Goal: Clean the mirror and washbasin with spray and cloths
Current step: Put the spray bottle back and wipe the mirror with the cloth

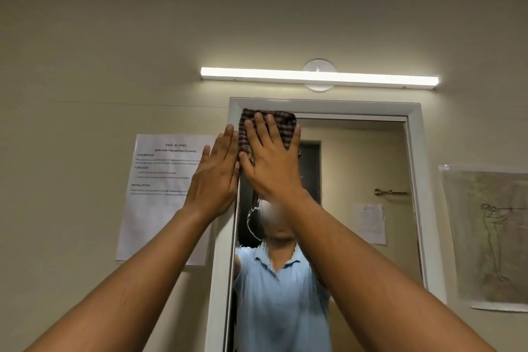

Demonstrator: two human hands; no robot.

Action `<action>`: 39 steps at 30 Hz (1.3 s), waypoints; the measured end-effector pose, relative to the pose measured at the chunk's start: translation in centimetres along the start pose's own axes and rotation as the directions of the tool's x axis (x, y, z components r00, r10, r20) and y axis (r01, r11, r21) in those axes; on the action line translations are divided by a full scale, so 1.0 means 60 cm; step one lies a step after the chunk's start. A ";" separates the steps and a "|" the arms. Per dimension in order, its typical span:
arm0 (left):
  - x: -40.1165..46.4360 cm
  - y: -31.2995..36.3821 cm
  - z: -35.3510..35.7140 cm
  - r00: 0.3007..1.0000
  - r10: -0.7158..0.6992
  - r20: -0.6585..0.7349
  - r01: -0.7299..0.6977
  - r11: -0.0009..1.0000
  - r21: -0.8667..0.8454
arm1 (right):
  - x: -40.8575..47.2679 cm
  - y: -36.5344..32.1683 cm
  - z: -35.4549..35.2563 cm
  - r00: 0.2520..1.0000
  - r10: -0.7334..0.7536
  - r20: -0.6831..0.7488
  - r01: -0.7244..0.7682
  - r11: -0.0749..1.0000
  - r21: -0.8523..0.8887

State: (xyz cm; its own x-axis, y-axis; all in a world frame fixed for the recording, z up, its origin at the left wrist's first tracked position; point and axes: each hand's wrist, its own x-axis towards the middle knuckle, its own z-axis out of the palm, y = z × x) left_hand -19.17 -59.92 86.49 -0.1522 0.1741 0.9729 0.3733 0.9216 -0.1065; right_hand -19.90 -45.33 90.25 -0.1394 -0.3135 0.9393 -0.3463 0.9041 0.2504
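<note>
Right hand (268, 157) lay flat, fingers straight, pressing checked cloth (281, 126) against mirror (357, 168) at top-left corner. Left hand (214, 177) was flat too, holding nothing, braced on the white frame (414, 151). Recommended: keep even palm pressure, overlap passes, work top to bottom through the wet streaks (251, 217). Washbasin and spray not in view. Room: beige wall, lit strip light (320, 77) above, instruction sheet (160, 194) left, sketch (491, 234) right.

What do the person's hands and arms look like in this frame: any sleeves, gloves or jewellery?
Both forearms are bare to the frame edge, with no sleeves in view. The left hand and right hand wear no gloves, and no rings, watch or bracelets show.
</note>
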 end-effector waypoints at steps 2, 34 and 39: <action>-0.007 0.000 -0.003 1.000 0.011 0.010 -0.011 1.000 -0.026 | 0.003 -0.005 0.001 1.000 -0.007 0.007 0.007 1.000 -0.001; -0.115 0.026 0.004 0.995 -0.036 0.095 0.023 0.991 0.134 | -0.142 0.281 -0.071 0.988 0.152 -0.010 -0.152 0.987 -0.058; -0.116 0.025 0.004 0.995 -0.041 0.090 0.029 0.991 0.129 | -0.198 0.296 -0.062 0.977 0.209 -0.044 -0.212 0.975 -0.063</action>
State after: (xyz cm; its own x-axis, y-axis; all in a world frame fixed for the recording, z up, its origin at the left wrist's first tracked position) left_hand -17.80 -59.66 79.53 -0.2495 0.1666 0.9539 0.2475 0.9633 -0.1035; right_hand -20.95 -24.45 84.42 -0.1675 -0.1040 0.9804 -0.2499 0.9664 0.0598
